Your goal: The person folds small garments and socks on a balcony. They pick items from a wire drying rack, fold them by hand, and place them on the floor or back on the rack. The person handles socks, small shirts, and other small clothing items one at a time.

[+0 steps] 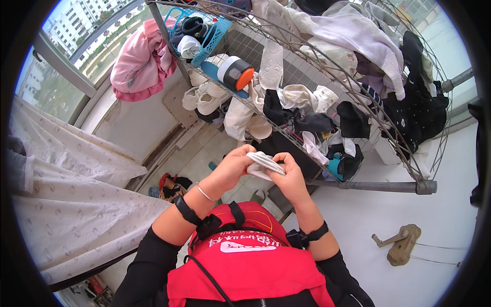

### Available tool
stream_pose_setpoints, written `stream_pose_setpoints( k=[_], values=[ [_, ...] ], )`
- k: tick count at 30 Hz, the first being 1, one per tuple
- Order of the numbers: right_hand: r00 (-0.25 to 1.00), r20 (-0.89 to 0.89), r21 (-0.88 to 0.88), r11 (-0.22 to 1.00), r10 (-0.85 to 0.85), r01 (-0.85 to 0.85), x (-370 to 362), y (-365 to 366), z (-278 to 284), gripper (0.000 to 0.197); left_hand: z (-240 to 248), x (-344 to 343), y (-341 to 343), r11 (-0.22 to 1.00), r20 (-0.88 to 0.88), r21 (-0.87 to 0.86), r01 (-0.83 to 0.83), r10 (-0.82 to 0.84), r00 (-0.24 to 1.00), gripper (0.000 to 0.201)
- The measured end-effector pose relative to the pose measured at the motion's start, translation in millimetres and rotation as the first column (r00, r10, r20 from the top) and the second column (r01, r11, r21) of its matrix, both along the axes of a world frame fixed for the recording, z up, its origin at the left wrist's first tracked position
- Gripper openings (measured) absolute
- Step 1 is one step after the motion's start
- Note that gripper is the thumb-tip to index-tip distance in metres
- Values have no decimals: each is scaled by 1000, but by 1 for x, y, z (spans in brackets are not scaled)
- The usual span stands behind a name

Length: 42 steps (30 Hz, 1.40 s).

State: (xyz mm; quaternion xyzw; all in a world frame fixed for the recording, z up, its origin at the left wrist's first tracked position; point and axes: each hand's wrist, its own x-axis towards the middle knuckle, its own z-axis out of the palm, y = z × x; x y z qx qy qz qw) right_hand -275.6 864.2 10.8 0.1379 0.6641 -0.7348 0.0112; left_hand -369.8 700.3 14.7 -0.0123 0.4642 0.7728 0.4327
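Observation:
A small white sock (263, 163) with greyish ribbed bands is bunched up in front of my chest, between both hands. My left hand (231, 168) pinches its left end with the fingers curled in. On the other side my right hand (292, 178) grips it between thumb and bent fingers. Just beyond, more socks hang over the lower shelf of a wire rack (327, 66), among them a black sock (354, 121) and a pale pink sock (313, 147).
A blue basket (219, 38) of dark and white items sits on the rack, with white shoes (207, 98) below. Pink clothing (140, 64) hangs at the far left. A patterned curtain (87, 204) fills the left side. A hand crank (403, 245) is mounted on the right wall.

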Motion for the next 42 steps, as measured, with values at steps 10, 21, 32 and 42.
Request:
stream_pose_setpoints(
  k=[10, 21, 32, 42],
  values=[
    [993, 58, -542, 832, -106, 120, -7, 0, -13, 16, -1, -17, -5, 841, -683, -535, -82, -373, 628, 27],
    [996, -69, -719, 695, -52, -14, -17, -1, 6, 16, 3, 11, 6, 968, 4, -226, 108, -110, 994, 38],
    [987, -159, -511, 857, -20, -65, -24, -30, -8, 7, 1, 9, -11, 810, 266, 584, -46, -137, 954, 31],
    [980, -183, -41, 997, -76, 70, -26, -27, 11, 57, 8, 15, 12, 939, -30, 114, -326, 331, 943, 27]
  ],
)
